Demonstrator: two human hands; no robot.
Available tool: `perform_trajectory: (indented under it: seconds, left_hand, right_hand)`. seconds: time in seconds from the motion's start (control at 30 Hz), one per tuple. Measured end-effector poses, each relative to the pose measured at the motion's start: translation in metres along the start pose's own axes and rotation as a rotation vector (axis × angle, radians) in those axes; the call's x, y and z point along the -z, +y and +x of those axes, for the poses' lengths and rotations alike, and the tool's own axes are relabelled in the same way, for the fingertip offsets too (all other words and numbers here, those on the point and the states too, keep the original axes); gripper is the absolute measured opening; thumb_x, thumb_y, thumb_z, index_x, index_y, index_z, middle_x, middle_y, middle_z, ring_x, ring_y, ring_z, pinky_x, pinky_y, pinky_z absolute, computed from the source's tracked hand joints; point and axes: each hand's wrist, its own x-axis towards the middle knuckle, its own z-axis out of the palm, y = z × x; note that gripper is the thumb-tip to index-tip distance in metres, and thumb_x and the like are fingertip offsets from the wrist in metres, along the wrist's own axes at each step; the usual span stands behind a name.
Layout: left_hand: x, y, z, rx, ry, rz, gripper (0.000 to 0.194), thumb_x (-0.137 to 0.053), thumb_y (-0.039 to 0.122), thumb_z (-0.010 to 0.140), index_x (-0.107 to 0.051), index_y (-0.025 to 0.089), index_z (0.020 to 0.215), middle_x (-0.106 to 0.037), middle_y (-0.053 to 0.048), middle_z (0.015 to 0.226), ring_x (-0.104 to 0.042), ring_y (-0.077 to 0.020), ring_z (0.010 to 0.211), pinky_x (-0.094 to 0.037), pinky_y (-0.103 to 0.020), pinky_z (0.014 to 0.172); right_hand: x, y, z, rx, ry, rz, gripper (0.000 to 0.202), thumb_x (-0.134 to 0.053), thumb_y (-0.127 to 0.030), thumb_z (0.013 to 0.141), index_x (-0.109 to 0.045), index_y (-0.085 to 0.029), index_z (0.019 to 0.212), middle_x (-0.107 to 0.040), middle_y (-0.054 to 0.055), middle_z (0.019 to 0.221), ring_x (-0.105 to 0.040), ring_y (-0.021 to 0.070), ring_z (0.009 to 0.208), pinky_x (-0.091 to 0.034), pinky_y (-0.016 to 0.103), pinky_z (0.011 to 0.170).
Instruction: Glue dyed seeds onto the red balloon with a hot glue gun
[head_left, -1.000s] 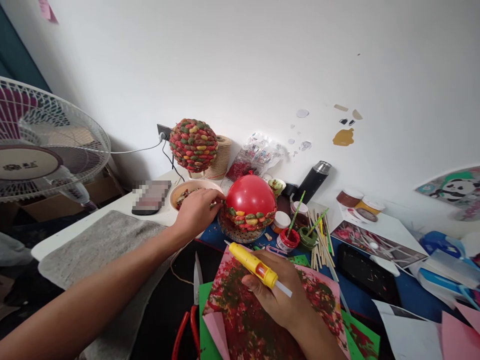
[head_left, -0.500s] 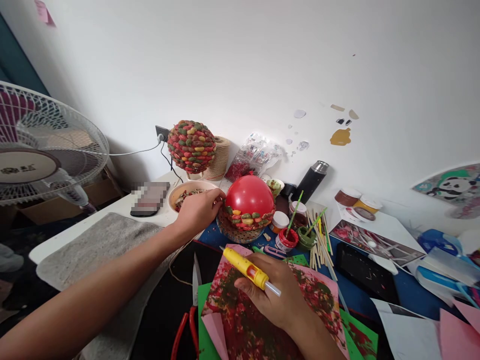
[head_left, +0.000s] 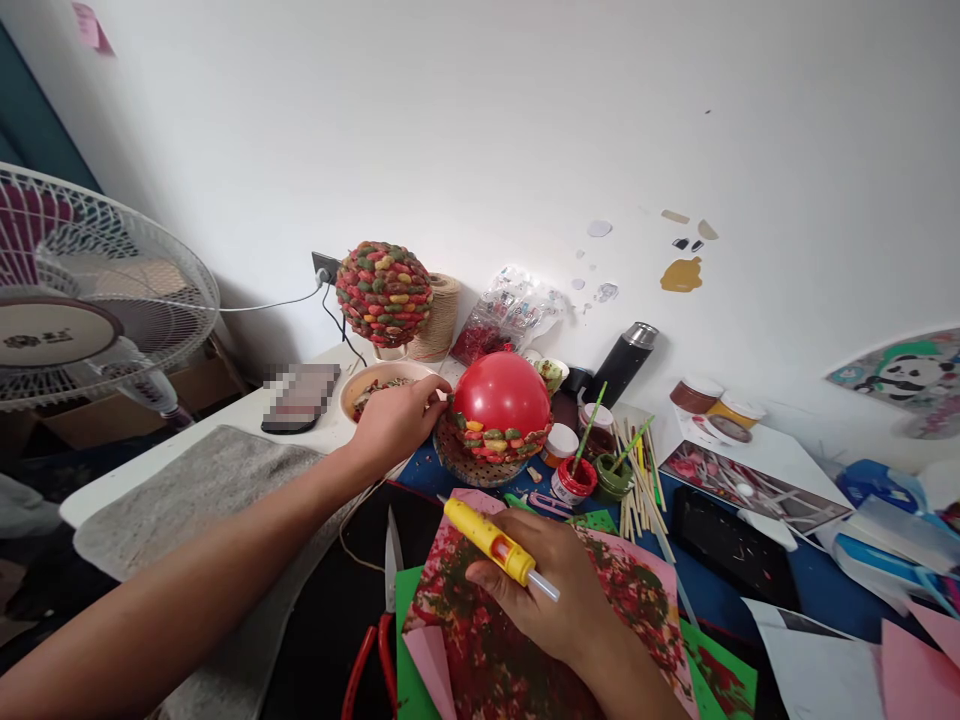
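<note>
My right hand (head_left: 551, 590) is wrapped round a yellow glue gun (head_left: 491, 540), with a clear glue stick poking out of its rear end. A red balloon (head_left: 502, 393) sits in a woven basket (head_left: 480, 462), and a band of painted red, green and yellow shells (head_left: 499, 440) rings its lower part. At the balloon's left side is my left hand (head_left: 401, 418), fingers pinched together; what they hold, if anything, is hidden. Just behind that hand stands a bowl (head_left: 352, 388) of small pieces.
A finished shell-covered ball (head_left: 384, 293) stands at the back beside a twine spool (head_left: 439, 318). Red-handled scissors (head_left: 386, 640) lie by paint-stained pink paper (head_left: 637, 575). Paint jars (head_left: 574, 482), sticks (head_left: 641, 480) and a black flask (head_left: 626, 360) are at right; a fan (head_left: 97, 290) is at left.
The glue gun and my right hand have shifted very slightly left. My left hand stays beside the balloon, still pinched.
</note>
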Motion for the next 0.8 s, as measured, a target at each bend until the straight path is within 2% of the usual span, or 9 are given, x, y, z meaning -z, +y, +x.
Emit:
perform_trajectory:
  seconds: [0.33,0.5,0.67,0.8]
  left_hand:
    - [0.0028,0.0002,-0.0015,0.024,-0.044,-0.033,0.027,-0.059,0.034,0.102,-0.078,0.026,0.118,-0.087,-0.007,0.104,-0.081,-0.0313,0.095,-0.05,-0.035,0.072]
    - [0.0048,-0.0036,-0.0014,0.024,-0.067,-0.089,0.031,-0.057,0.037,0.102,-0.078,0.027,0.122,-0.086,-0.004,0.105,-0.08,-0.0291,0.097,-0.051,-0.034,0.073]
    - [0.0028,-0.0058,-0.0024,0.027,-0.037,-0.15,0.032,-0.057,0.037,0.101,-0.078,0.025,0.122,-0.086,-0.006,0.106,-0.079,-0.0295,0.096,-0.053,-0.035,0.076]
    - [0.0013,-0.0057,-0.0031,0.006,-0.026,-0.159,0.033,-0.055,0.037,0.101,-0.08,0.024,0.119,-0.085,-0.009,0.114,-0.079,-0.0315,0.102,-0.055,-0.037,0.082]
  right_hand:
    - [-0.0021,0.0009,-0.0019,-0.031,-0.043,-0.007,0.065,-0.042,-0.078,0.109,-0.071,-0.024,0.089,-0.074,0.005,0.081,-0.069,0.0209,0.07,-0.043,0.032,0.063]
    - [-0.0033,0.0013,-0.0021,-0.039,-0.049,-0.001,0.068,-0.039,-0.08,0.109,-0.068,-0.023,0.085,-0.071,0.004,0.078,-0.066,0.0201,0.069,-0.04,0.031,0.063]
    - [-0.0036,0.0018,-0.004,-0.038,-0.048,0.0,0.065,-0.044,-0.077,0.109,-0.068,-0.023,0.085,-0.071,0.004,0.078,-0.067,0.0198,0.069,-0.041,0.031,0.062]
    - [-0.0049,0.003,-0.0055,-0.038,-0.052,-0.009,0.063,-0.044,-0.077,0.11,-0.068,-0.023,0.086,-0.072,0.004,0.08,-0.069,0.0207,0.071,-0.042,0.031,0.063]
